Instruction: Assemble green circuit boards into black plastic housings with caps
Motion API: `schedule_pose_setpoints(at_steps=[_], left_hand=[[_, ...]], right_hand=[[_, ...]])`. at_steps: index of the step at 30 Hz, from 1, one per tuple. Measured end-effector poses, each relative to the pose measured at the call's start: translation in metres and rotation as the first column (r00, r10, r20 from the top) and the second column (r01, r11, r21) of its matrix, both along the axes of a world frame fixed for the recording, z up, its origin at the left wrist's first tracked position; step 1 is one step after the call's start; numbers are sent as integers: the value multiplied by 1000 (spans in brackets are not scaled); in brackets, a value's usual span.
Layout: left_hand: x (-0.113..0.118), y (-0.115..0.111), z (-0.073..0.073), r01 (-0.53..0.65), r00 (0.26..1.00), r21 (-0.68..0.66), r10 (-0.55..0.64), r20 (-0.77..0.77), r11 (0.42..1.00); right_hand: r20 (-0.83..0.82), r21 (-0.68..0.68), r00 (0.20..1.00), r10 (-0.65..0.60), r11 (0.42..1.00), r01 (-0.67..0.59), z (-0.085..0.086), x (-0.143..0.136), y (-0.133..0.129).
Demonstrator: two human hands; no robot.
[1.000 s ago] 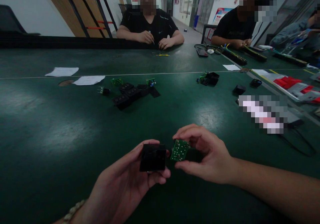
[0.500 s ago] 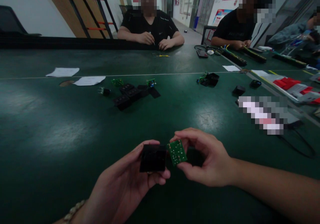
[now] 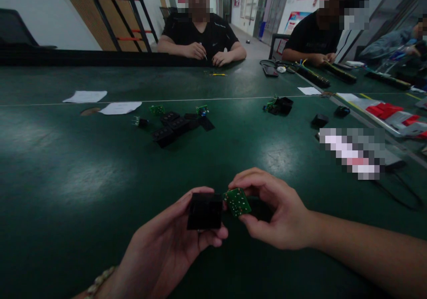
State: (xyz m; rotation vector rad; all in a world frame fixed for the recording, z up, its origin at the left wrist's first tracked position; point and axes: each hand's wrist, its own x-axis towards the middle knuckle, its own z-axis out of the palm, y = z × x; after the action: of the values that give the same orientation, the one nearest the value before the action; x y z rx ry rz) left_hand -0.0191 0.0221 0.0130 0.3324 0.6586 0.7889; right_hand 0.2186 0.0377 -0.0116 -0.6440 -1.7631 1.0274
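My left hand [image 3: 180, 232] holds a black plastic housing [image 3: 204, 212] with its open side facing me; its inside is too dark to make out. Just to the right, my right hand [image 3: 273, 210] pinches a small green circuit board [image 3: 238, 202] between thumb and fingers. Solder points dot the face turned toward me. The board's left edge is close beside the housing's right wall; whether they touch I cannot tell. Both hands are above the green table [image 3: 100, 228].
Black housings [image 3: 171, 127] and small circuit boards [image 3: 202, 110] lie farther off, with another board and black part [image 3: 282, 106] to their right. Paper sheets [image 3: 120, 108] are at left. A pixelated device [image 3: 350, 154] lies at right. Other people sit across the table.
My right hand has tilted the circuit board and shifted it very slightly right. The left hand with the housing is almost still.
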Motion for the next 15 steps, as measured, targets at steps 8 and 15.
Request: schedule_pose_setpoints(at_steps=[8, 15], left_hand=[[0, 1, 1, 2, 1000, 10, -3, 6, 1000], [1, 1, 3, -1, 1000, -2, 1, -14, 1000]], right_hand=[[62, 54, 997, -45, 998, 42, 8, 2, 0], [29, 31, 999, -44, 999, 43, 4, 1, -2]])
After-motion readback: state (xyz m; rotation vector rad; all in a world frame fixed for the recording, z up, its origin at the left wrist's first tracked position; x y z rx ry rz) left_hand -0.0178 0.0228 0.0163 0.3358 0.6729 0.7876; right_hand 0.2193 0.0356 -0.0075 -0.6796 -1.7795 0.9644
